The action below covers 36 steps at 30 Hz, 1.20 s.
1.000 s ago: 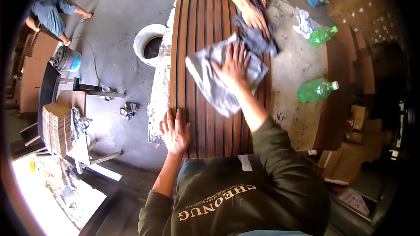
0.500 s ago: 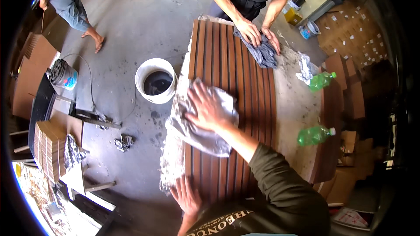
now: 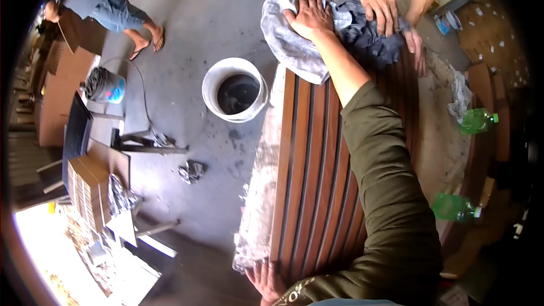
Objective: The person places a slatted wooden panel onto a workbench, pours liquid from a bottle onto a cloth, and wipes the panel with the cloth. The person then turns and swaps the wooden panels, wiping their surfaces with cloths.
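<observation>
A slatted brown wood panel (image 3: 317,158) with dark grooves lies lengthwise before me. My right hand (image 3: 311,16) is stretched far out, fingers extended and flat, pressing a pale grey rag (image 3: 289,39) onto the panel's far end. Down at the near left corner, my left hand (image 3: 265,279) rests flat on the edge with its fingers apart. Beside my right hand, a co-worker's hand (image 3: 378,4) presses a darker grey rag (image 3: 368,34) on the same panel; the two rags touch.
Left of the panel, a white bucket (image 3: 235,89) of dark liquid stands on the floor. To the right are two green bottles (image 3: 456,208) and a crumpled pale cloth (image 3: 460,99). Cardboard boxes (image 3: 90,192) sit at left, near another person's bare feet (image 3: 150,39).
My right hand has slid the pale rag away from me to the panel's far end, up against the co-worker's rag. My left hand stays at the near corner. The whole view has shifted.
</observation>
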{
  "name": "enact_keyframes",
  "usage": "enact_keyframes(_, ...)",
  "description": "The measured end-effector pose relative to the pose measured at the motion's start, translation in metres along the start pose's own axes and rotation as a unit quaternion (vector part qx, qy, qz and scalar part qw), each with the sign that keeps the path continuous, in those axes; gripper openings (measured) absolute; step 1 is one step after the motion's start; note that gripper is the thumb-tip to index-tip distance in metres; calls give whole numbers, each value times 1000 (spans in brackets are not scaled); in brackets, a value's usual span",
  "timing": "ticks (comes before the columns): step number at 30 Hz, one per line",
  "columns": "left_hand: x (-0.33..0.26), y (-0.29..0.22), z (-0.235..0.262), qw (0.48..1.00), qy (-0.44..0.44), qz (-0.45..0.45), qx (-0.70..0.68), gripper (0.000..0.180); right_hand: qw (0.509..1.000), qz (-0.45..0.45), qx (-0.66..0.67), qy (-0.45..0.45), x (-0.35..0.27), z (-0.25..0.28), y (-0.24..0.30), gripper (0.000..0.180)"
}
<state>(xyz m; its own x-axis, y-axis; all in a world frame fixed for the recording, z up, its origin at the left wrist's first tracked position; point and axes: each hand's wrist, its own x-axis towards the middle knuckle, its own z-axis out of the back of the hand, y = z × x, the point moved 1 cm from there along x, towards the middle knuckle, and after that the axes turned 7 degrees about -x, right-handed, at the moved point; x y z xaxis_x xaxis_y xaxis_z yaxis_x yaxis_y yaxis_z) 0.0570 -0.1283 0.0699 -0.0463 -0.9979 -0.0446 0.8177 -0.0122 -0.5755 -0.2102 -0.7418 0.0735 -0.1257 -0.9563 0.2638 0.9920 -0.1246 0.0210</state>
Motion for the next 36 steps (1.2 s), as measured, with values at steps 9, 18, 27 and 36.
enact_keyframes(9, 6, 7, 0, 985, -114, -97, -86, 52, 991, 123, -27, 36, -244, 53, 40, 74)
enact_keyframes(18, -4, 24, -3, 945, -246, -130, -170, 81, 965, 222, 26, 138, -550, 152, 94, 70)
enact_keyframes(27, -92, 86, 43, 956, -186, 3, -229, 56, 963, 197, 26, 184, -622, 184, 79, 71)
enact_keyframes(36, -64, 56, 6, 811, 80, 159, -557, 45, 991, 92, 9, 92, -489, 135, 77, 68)
